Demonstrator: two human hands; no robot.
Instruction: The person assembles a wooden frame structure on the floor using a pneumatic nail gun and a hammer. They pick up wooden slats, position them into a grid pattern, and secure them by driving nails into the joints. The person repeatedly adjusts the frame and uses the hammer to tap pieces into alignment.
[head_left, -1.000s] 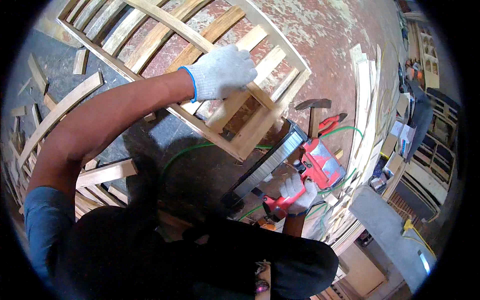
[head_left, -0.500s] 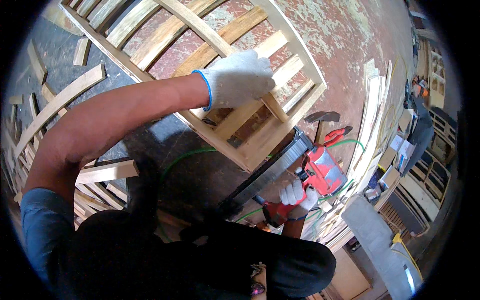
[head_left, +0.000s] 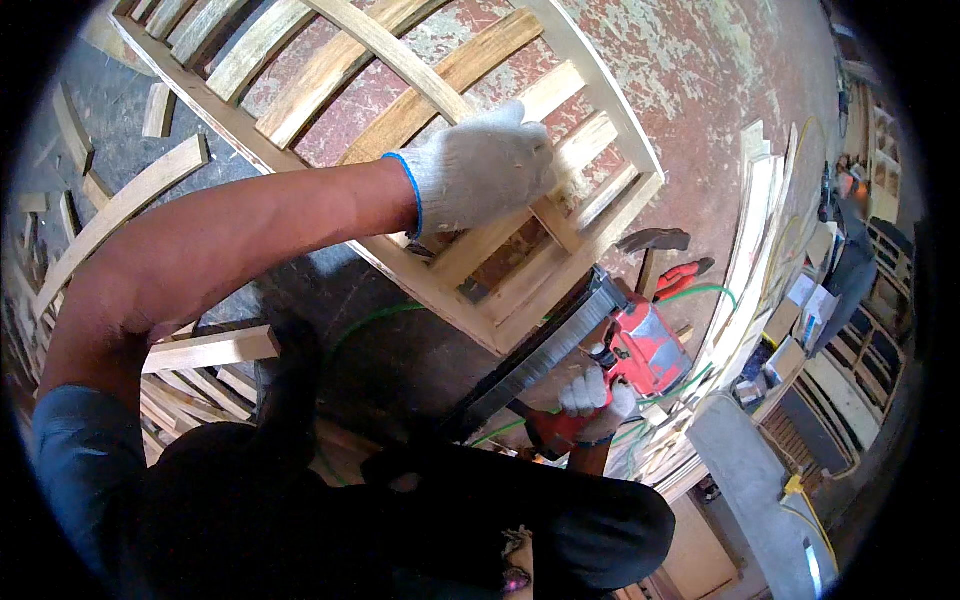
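We see the left hand [head_left: 480, 170], in a white knit glove, laid palm-down on a slat [head_left: 500, 235] of the wooden frame [head_left: 590, 110], fingers curled over the slat and pressing it; the frame lies tilted across the reddish floor [head_left: 700, 60], its lower corner close to the nail gun [head_left: 640, 350]; the right hand [head_left: 595, 400], also gloved, is closed round the red gun's grip, and the gun's long metal magazine [head_left: 540, 365] runs down-left from the frame's lower corner, touching or just beside that edge; a green hose [head_left: 370, 320] curves over the floor below the frame; a hammer [head_left: 652, 245] and red-handled pliers [head_left: 685, 277] lie just right of the frame's corner; loose curved wooden strips [head_left: 120, 210] lie on the left, and a stack of more strips [head_left: 755, 230] stands at the right; the person's dark knees fill the lower edge.
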